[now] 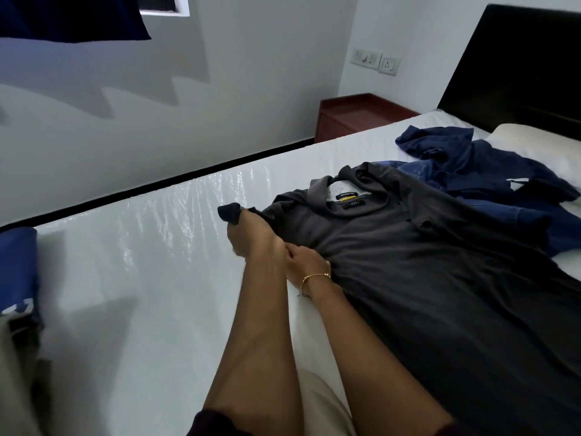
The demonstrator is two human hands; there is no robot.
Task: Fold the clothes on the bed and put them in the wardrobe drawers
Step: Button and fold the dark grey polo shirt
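Note:
A dark grey polo shirt (424,278) lies spread on the white bed (141,278), collar and label toward the far side. My left hand (248,237) grips the end of the shirt's left sleeve, and a bit of dark cuff sticks up above the fingers. My right hand (306,262), with a thin bracelet on its wrist, pinches the shirt's fabric just below that sleeve, right beside my left wrist. A pile of blue clothes (471,165) lies crumpled beyond the shirt, partly under it.
A white pillow (540,146) lies by the dark headboard (518,58). A red-brown nightstand (355,114) stands past the bed's far edge. A folded blue garment (19,272) sits at the left edge, and a blue cloth (72,17) hangs at top left.

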